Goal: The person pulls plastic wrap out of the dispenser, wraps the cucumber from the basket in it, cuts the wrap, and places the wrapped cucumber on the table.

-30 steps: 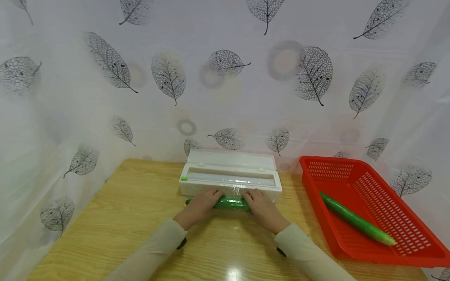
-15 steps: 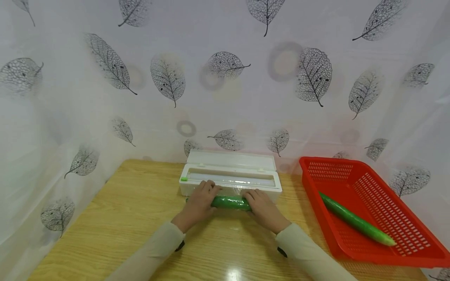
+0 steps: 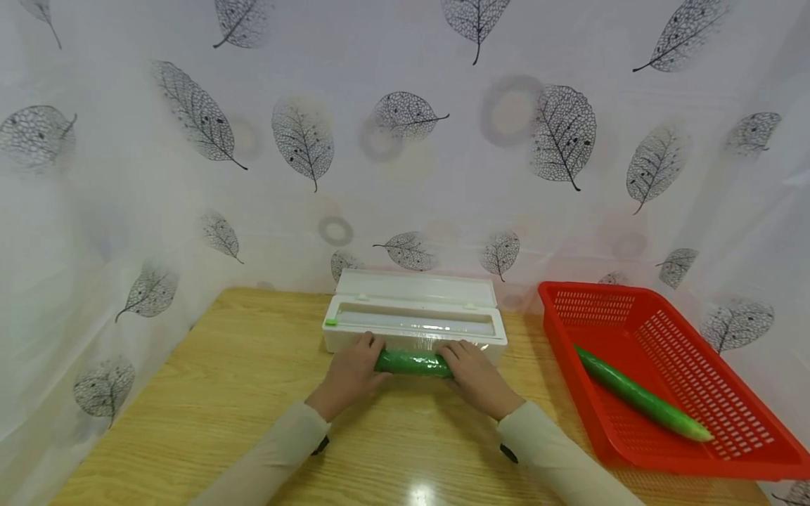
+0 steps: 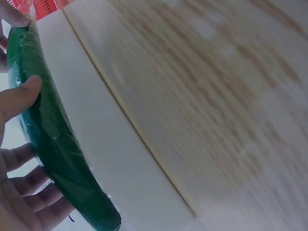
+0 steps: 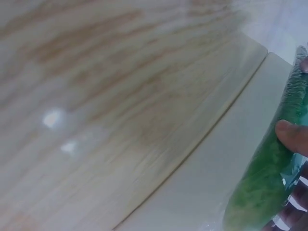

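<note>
A green cucumber (image 3: 413, 363), glossy with clear cling film, lies crosswise between the two hands. My left hand (image 3: 350, 374) grips its left part; in the left wrist view the thumb presses on the cucumber (image 4: 53, 130) and the fingers curl behind it. Toward the other end, my right hand (image 3: 473, 376) holds it, with the thumb on top in the right wrist view of the cucumber (image 5: 267, 180). Right behind stands a white cling film dispenser (image 3: 338, 342), lid up, a film roll (image 3: 411, 322) inside. Film stretches from its front edge to the cucumber.
A red plastic basket (image 3: 601, 436) sits on the right of the wooden table (image 3: 253, 351), with a second cucumber (image 3: 642, 395) in it. A leaf-patterned curtain (image 3: 405, 190) hangs behind and along the sides. A green slider (image 3: 331, 322) is on the dispenser's left end.
My left hand has rolled up over the cucumber, then shifted left along it and taken a fresh grip, now covering its left end. The right hand stays nearly in place.
</note>
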Available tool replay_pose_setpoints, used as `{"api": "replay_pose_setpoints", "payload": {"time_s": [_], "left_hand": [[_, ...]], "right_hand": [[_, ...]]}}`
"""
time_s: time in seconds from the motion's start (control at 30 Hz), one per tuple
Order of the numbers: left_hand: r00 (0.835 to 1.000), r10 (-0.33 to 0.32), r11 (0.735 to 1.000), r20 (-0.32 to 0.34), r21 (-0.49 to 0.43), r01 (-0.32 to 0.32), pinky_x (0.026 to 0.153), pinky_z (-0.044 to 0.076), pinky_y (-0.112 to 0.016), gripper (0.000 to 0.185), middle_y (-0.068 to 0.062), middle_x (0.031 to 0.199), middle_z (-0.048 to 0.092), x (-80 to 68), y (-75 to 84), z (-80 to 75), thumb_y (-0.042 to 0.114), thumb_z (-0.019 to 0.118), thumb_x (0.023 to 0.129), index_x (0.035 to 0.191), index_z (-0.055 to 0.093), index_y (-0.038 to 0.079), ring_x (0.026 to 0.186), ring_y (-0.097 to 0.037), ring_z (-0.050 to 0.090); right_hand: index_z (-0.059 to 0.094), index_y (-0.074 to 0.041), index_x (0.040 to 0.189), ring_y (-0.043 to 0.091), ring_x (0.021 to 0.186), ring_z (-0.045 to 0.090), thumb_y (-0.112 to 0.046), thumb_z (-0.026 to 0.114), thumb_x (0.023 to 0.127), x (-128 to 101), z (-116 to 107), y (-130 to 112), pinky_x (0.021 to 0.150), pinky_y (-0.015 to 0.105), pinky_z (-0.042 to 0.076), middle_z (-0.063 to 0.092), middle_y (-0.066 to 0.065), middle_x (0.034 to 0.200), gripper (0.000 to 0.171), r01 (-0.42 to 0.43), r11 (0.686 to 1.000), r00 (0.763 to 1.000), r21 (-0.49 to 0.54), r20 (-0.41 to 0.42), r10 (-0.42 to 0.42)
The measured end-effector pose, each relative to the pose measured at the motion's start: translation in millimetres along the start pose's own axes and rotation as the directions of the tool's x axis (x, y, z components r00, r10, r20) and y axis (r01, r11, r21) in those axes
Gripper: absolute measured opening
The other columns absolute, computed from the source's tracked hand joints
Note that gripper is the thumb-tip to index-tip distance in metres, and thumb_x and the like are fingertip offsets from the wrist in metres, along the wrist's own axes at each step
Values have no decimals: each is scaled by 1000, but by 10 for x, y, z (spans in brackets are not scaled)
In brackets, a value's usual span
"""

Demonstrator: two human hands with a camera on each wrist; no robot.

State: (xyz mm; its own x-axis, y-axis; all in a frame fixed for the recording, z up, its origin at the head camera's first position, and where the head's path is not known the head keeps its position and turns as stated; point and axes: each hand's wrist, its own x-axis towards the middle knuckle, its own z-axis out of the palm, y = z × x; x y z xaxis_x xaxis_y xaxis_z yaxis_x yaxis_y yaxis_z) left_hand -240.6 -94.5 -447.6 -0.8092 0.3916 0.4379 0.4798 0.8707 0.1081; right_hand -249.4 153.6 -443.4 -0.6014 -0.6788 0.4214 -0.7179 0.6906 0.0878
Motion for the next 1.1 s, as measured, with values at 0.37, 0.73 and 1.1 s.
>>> {"api": "replay_pose_setpoints", "payload": {"time_s": [0.37, 0.73, 1.1], "left_hand": [[996, 46, 998, 78, -51, -42, 85, 55, -33, 38, -8, 103, 61, 27, -81, 7, 6, 76, 75, 107, 55, 7, 95, -20, 62], [997, 53, 996, 61, -72, -49, 83, 55, -32, 29, -8, 100, 65, 52, -126, 10, -6, 68, 78, 102, 57, 6, 92, -21, 65], [998, 29, 991, 59, -133, -21, 81, 55, -32, 28, -5, 96, 66, 67, -152, 39, -5, 71, 76, 97, 59, 10, 90, -19, 65]], "right_hand": [[54, -4, 115, 21, 100, 60, -15, 79, 74, 4, 14, 12, 90, 37, 51, 63, 8, 112, 50, -51, 998, 999, 41, 12, 50], [55, -5, 117, 23, 96, 60, -4, 80, 70, 32, 30, 12, 85, 36, 53, 60, 9, 107, 54, -67, 996, 998, 59, 8, 67], [61, -6, 116, 22, 94, 62, -7, 84, 64, 29, 61, 10, 83, 35, 54, 63, 8, 102, 57, -70, 998, 997, -11, -47, 69]]}}
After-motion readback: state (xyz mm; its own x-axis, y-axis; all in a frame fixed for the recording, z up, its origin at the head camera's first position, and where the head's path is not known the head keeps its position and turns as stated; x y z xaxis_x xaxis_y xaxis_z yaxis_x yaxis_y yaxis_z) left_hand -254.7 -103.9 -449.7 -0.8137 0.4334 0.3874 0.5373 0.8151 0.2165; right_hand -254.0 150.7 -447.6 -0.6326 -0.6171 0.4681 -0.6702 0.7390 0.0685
